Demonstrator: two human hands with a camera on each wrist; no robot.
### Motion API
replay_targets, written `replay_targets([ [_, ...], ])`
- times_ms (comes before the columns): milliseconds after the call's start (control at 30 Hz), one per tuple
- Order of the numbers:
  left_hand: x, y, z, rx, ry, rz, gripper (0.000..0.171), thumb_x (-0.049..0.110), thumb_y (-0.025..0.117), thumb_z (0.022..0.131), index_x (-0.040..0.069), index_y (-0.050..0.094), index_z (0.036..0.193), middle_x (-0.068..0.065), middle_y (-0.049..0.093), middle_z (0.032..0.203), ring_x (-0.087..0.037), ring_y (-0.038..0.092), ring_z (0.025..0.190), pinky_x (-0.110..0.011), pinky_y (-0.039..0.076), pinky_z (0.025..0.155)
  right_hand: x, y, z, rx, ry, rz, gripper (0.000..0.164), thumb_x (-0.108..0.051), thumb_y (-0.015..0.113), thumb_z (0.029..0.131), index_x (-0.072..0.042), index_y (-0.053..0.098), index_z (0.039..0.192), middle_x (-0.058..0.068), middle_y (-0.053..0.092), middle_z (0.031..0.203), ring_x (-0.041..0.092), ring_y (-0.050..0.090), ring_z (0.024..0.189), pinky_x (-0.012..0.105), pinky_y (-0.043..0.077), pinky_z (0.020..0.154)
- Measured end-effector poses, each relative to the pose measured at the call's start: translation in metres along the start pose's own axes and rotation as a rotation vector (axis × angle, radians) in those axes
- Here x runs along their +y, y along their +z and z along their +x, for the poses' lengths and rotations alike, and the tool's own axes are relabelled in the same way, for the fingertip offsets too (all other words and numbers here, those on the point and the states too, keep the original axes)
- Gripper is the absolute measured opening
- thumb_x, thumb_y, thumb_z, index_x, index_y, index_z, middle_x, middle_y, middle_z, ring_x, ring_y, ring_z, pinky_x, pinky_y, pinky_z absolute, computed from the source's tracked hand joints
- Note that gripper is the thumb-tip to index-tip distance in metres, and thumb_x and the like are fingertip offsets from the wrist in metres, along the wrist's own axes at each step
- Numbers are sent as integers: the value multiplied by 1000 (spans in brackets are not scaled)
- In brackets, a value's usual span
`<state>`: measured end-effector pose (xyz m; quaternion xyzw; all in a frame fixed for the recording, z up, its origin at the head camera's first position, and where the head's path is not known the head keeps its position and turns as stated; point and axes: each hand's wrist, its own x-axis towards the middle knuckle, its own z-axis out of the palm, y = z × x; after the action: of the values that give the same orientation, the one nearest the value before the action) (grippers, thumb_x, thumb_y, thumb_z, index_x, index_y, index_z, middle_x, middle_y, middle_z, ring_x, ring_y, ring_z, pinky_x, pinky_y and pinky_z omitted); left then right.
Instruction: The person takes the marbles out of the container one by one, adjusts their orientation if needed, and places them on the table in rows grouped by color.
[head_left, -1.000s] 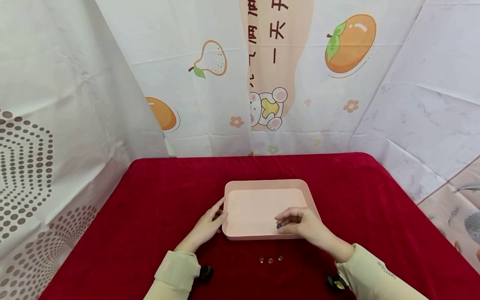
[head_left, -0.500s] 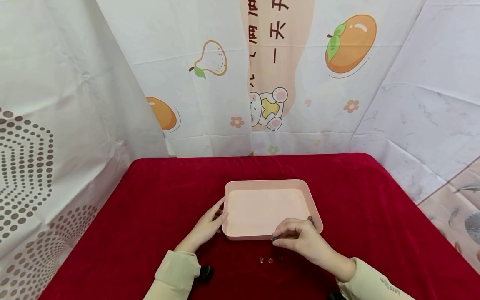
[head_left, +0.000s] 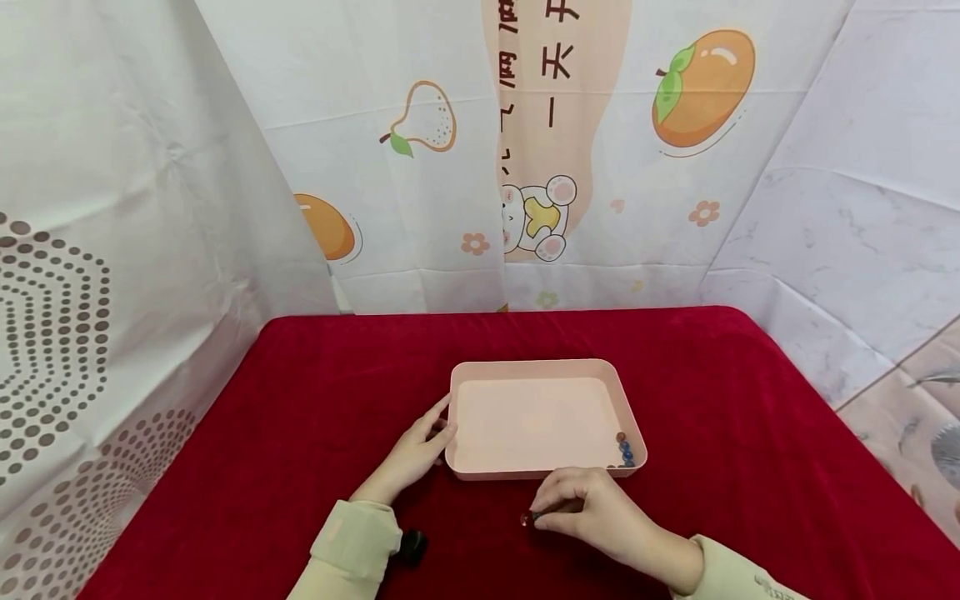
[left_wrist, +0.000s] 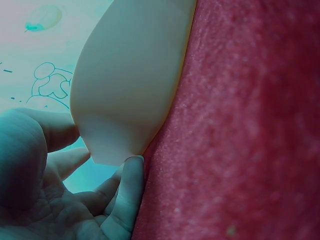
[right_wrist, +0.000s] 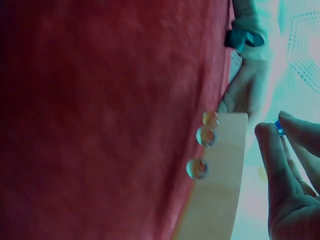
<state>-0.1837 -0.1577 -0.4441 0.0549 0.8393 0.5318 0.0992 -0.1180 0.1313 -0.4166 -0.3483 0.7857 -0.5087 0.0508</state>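
My left hand [head_left: 417, 448] holds the left side of a shallow pink tray [head_left: 472, 369], thumb at the rim. In the left wrist view, bent fingertips [left_wrist: 132, 172] touch the tray's corner low down by the cloth. My right hand [head_left: 592, 512] is in front of the tray's near edge, pinching a small blue marble [right_wrist: 279, 128] between thumb and fingertips. Beneath it in the head view, one clear marble [head_left: 524, 520] shows beside the fingertips. The right wrist view shows three clear, orange-tinted marbles [right_wrist: 197, 169] in a row on the cloth.
Several blue and brown marbles [head_left: 626, 451] lie in the tray's near right corner. Red velvet cloth [head_left: 337, 375] covers the table. A printed white curtain [head_left: 420, 208] hangs behind it. A black wrist device [head_left: 412, 547] sits at my left sleeve.
My right hand has moved from over the tray toward me and slightly left, the blue marble still pinched. It now covers part of the marble row. The left hand and tray have stayed put.
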Motion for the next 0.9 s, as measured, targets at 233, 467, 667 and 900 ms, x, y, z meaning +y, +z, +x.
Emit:
replay_targets([
  [233, -3, 1, 3, 12, 5, 6, 59, 24, 54, 103, 15, 31, 157, -17, 56, 121, -18, 60, 91, -32, 55, 69, 1, 8, -1, -46, -111, -112, 7, -11, 79, 84, -9, 79, 90, -1, 73, 91, 3, 64, 88, 20, 56, 68],
  [467, -2, 1, 3, 9, 4, 6, 59, 25, 54, 103, 15, 30, 157, -17, 56, 121, -18, 60, 90, -32, 55, 69, 4, 10, 1, -91, -157, -218, 7, -7, 80, 81, -11, 79, 86, -4, 72, 89, 2, 64, 85, 15, 52, 68],
  [667, 0, 1, 3, 10, -2, 7, 59, 25, 54, 103, 15, 30, 157, -17, 56, 122, -18, 60, 91, -32, 55, 70, 5, 12, 2, -125, -143, -289, 7, -6, 82, 79, -12, 80, 82, -5, 71, 87, 1, 64, 84, 12, 51, 69],
  [900, -2, 1, 3, 9, -10, 4, 59, 24, 53, 103, 15, 30, 157, -17, 55, 123, -18, 60, 93, -33, 55, 70, 4, 15, 4, -174, -90, -310, 9, -3, 82, 77, -10, 79, 81, -5, 70, 86, -3, 62, 82, 9, 51, 66],
])
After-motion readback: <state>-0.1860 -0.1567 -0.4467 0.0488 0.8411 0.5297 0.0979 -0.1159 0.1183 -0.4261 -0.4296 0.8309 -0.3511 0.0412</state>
